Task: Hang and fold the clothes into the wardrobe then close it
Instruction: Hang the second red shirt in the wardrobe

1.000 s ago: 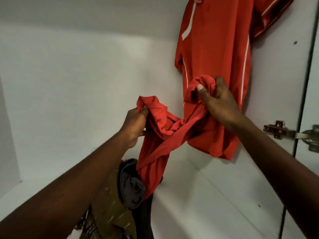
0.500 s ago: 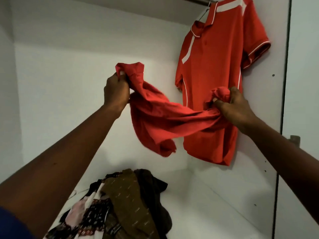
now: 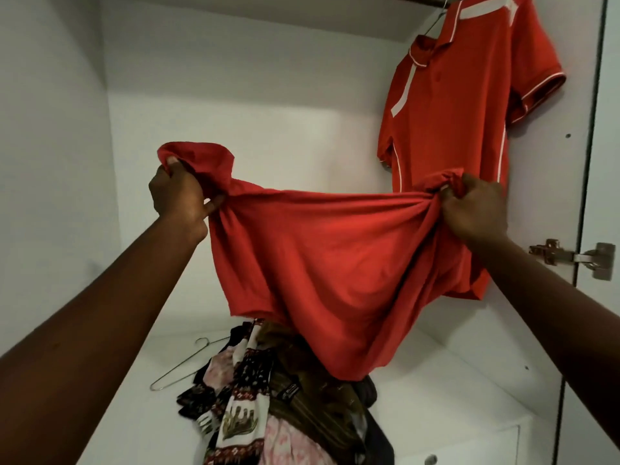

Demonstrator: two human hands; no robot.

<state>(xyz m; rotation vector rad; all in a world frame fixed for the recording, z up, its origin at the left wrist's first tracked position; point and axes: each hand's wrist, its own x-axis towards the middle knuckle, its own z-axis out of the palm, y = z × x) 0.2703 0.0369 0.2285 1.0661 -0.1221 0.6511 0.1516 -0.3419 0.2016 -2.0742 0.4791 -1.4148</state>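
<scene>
Across frame centre, I see red shirt (image 3: 328,256) stretched wide: left hand (image 3: 177,196) fingers curled round bunched left edge, right hand (image 3: 473,206) clenching bunched right edge. Lowest fold hangs over clothes pile (image 3: 285,397), lower centre. Hung polo (image 3: 469,146) upper right; wire hanger (image 3: 188,367) lower left on white shelf (image 3: 453,397).

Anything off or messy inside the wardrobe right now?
Yes: a crumpled heap of clothes lies unfolded on the shelf, with a bare wire hanger flat beside it. The hung red polo shirt looks fine.
</scene>
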